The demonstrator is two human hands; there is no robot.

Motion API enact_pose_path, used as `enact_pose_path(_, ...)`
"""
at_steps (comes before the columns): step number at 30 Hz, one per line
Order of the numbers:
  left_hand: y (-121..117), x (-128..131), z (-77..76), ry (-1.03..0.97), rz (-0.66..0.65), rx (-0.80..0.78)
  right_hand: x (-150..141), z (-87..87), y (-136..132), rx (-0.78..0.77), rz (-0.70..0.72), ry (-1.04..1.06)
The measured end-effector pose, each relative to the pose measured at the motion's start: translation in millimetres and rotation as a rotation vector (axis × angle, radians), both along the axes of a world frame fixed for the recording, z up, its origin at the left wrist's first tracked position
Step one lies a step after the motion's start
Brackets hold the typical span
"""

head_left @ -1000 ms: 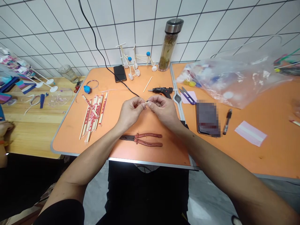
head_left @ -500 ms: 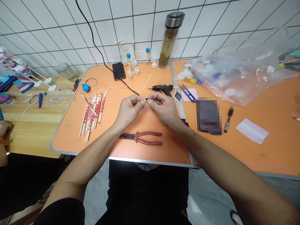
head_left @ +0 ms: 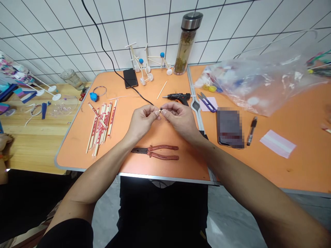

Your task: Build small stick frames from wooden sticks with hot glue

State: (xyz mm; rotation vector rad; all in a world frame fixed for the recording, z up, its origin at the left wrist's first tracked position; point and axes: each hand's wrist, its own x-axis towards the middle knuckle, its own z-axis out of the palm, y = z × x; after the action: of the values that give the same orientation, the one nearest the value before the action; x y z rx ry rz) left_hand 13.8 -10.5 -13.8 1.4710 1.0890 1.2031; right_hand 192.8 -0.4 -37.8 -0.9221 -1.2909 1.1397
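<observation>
My left hand [head_left: 144,119] and my right hand [head_left: 179,119] meet fingertip to fingertip over the middle of the orange table. Pinched between them is a tiny pale stick piece [head_left: 159,111], mostly covered by the fingers. Both hands are closed on it. Below them lie pliers [head_left: 159,152] with red-brown handles, jaws pointing left. Just beyond the fingers rests a black glue gun [head_left: 178,97], nozzle to the left. A loose thin stick [head_left: 162,90] lies farther back. Wrapped chopsticks [head_left: 102,125] are piled to the left.
Stick models with blue balls [head_left: 148,63] stand by the tiled wall beside a tea bottle [head_left: 186,44]. A black phone [head_left: 130,78] lies nearby. Right are scissors [head_left: 207,102], a larger phone [head_left: 229,127], a pen [head_left: 251,131] and a plastic bag [head_left: 253,86]. Another person's hand [head_left: 5,141] shows far left.
My hands stay almost in place, still pinching the small piece. The whole view has shifted very slightly; nothing on the table has visibly moved.
</observation>
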Motion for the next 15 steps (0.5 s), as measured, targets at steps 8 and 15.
enact_pose_path(8,-1.0,-0.9,1.5,0.024,-0.024,0.008,2.4,2.1,-2.0,0.017,0.007,-0.041)
enact_pose_path(15,-1.0,-1.6,0.4,0.042,-0.047,0.02,2.7,3.3,-1.7,0.024,0.027,-0.027)
